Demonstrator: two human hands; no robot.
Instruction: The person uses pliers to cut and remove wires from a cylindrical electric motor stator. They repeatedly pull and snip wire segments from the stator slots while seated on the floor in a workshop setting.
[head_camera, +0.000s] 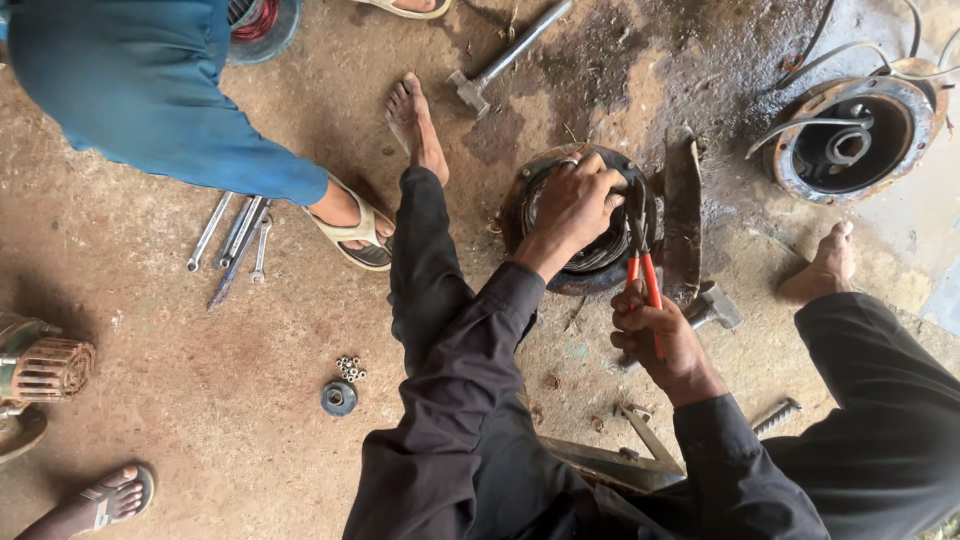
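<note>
On the dirt floor between your legs, your left hand (572, 205) steadies the round motor housing (585, 225) while your right hand (655, 340) clamps red-handled pliers (640, 250); next, likely pull firmly.

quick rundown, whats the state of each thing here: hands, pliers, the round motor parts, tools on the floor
left hand: pressed on the round motor part, fingers curled over its rim
right hand: closed on the pliers' red handles
pliers: held, nose at the part's rim
round motor part: flat on the floor, open side up
second housing: open, wires trailing out
hammer: lying loose
wrenches: lying together, untouched
</note>
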